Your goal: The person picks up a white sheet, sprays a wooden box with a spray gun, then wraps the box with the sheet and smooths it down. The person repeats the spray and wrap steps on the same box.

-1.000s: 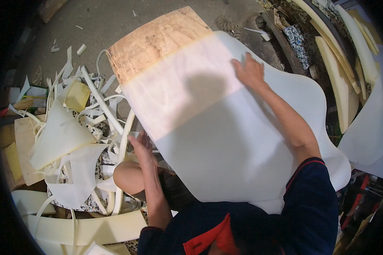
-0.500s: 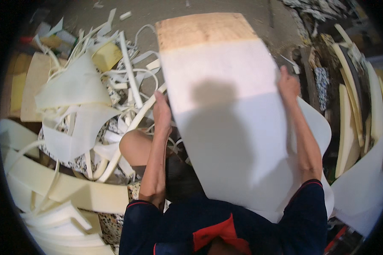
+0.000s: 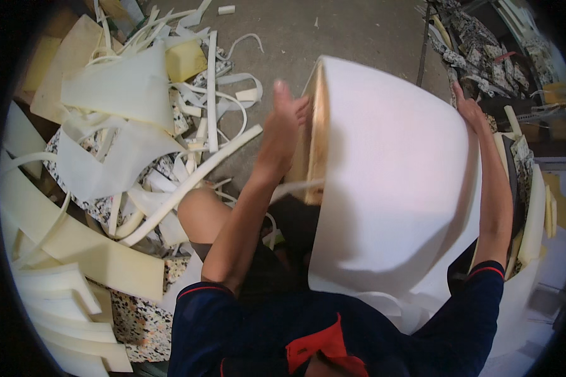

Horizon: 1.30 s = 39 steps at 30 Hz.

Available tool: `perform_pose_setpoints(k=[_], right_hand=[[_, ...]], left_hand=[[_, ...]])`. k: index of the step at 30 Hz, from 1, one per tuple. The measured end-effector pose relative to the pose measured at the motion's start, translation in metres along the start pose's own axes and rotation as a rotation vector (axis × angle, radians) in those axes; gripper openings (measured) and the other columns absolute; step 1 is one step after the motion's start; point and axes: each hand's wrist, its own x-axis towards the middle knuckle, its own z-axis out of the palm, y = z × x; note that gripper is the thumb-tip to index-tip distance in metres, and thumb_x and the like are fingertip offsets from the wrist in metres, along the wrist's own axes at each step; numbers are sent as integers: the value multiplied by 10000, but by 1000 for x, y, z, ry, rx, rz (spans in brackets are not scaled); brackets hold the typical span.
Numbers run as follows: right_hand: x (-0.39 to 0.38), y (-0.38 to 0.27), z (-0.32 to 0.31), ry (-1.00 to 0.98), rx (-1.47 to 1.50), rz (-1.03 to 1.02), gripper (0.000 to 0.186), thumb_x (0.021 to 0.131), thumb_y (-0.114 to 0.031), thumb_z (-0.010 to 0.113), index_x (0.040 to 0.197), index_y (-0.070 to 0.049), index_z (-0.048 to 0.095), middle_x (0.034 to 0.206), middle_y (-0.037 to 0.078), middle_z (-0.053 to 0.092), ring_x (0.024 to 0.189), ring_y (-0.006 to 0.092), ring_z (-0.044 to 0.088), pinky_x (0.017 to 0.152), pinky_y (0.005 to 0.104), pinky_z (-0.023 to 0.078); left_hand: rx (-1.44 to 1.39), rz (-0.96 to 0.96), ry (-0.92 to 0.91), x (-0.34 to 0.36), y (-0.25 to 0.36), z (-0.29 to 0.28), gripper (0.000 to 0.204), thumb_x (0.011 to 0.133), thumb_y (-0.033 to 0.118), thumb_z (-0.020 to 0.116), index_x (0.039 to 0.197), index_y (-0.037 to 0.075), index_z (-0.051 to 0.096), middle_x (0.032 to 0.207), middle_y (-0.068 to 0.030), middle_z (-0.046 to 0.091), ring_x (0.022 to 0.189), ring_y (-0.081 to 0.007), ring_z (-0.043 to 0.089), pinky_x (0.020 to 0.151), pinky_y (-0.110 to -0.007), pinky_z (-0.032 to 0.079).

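A large curved wooden panel covered with a smooth white foam sheet (image 3: 396, 151) stands tilted in front of my lap. Its bare wooden edge (image 3: 319, 125) faces left. My left hand (image 3: 282, 122) is at that edge, thumb raised and fingers stretched apart, with the fingertips close to the wood; contact is unclear. At the panel's far right edge, my right hand (image 3: 470, 110) has its thumb stretched up along the side, and its other fingers are mostly hidden. Loose white sheet hangs in folds at the panel's lower right.
Cream foam strips (image 3: 188, 182), thin white sheets (image 3: 122, 88) and a yellow foam piece (image 3: 185, 61) lie heaped at left. Stacked foam slabs (image 3: 75, 320) sit at lower left. Grey scraps (image 3: 484, 63) pile up at far right, beyond upright foam pieces (image 3: 534, 213).
The panel has turned and tilted, so its bare wooden end no longer faces up and its left edge shows. My left hand has moved right and opened; my right hand has moved right.
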Motion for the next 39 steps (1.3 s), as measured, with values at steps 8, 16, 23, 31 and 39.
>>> perform_pose_setpoints(k=[8, 16, 23, 31, 39], right_hand=[[-67, 28, -18, 319, 182, -252, 849, 910, -702, 397, 1284, 36, 585, 1268, 291, 586, 1226, 388, 553, 1038, 393, 402], [-390, -17, 24, 75, 234, -1512, 630, 756, -396, 779, 1257, -59, 597, 1219, 190, 596, 1070, 316, 600, 881, 423, 477], [-509, -21, 39, -839, 280, -1083, 708, 844, -574, 646, 1283, -32, 526, 950, 211, 644, 909, 366, 641, 774, 438, 498], [-534, 20, 13, -1214, 256, -893, 539, 889, -460, 646, 1151, 8, 601, 782, 220, 679, 767, 361, 674, 682, 422, 511], [-471, 114, 5, -684, 677, -665, 477, 882, -413, 699, 1152, -23, 644, 934, 122, 703, 866, 182, 654, 780, 335, 525]], left_hand=[[138, 62, -46, -68, -23, -32, 573, 1015, 446, 426, 1416, 37, 454, 1264, -150, 590, 1154, -211, 540, 964, -329, 403], [485, 118, -171, -127, -22, -49, 209, 888, 133, 683, 1046, -3, 680, 718, -2, 622, 653, -67, 511, 579, -258, 416], [368, 246, -209, -127, 21, -31, 127, 882, 160, 677, 916, 39, 690, 678, 33, 580, 630, -36, 499, 568, -221, 389], [1018, 562, 645, -113, 130, -120, 564, 801, 338, 759, 1243, 25, 603, 852, -116, 668, 756, -202, 626, 694, -331, 497], [-237, 101, 76, -198, -15, -41, 427, 951, 355, 638, 1158, -14, 588, 1087, -123, 629, 962, -225, 624, 802, -334, 541]])
